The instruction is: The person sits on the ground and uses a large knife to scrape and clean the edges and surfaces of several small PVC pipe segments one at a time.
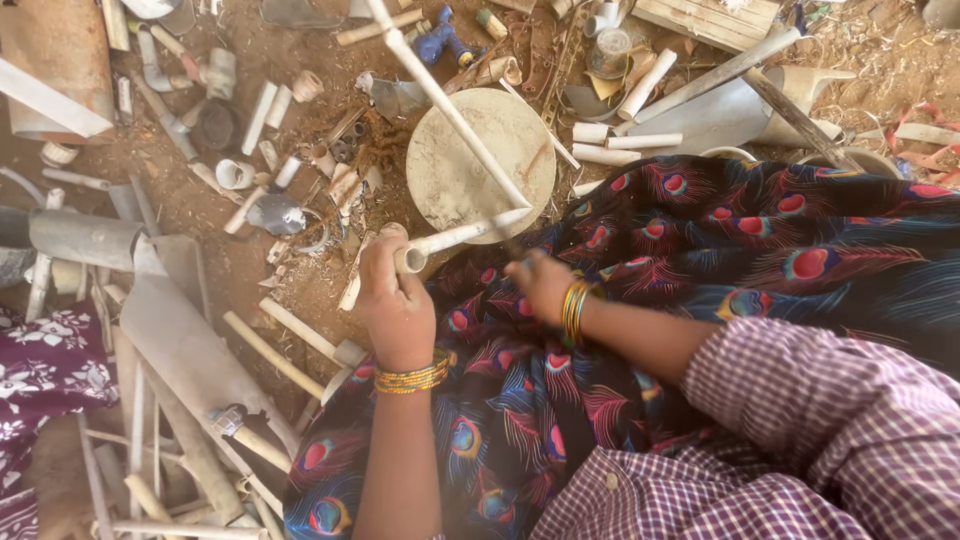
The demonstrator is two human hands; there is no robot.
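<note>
My left hand (395,300) grips a short pale pipe piece (455,238) by its open end and holds it level over my lap. The pipe's far tip points right, toward a round pale block (460,180) on the ground. My right hand (540,283) is curled into a fist just right of the pipe and below its tip. It is blurred, so I cannot tell what is in it. Both wrists wear gold bangles. A long thin white pipe (440,95) lies slanted across the round block.
My lap is covered by dark cloth with a peacock-feather print (700,250). Several cut pipe pieces, elbows and grey sheet offcuts (180,340) litter the dirt to the left and behind. A wooden plank (710,20) lies top right, and a floral cloth (40,370) at the left edge.
</note>
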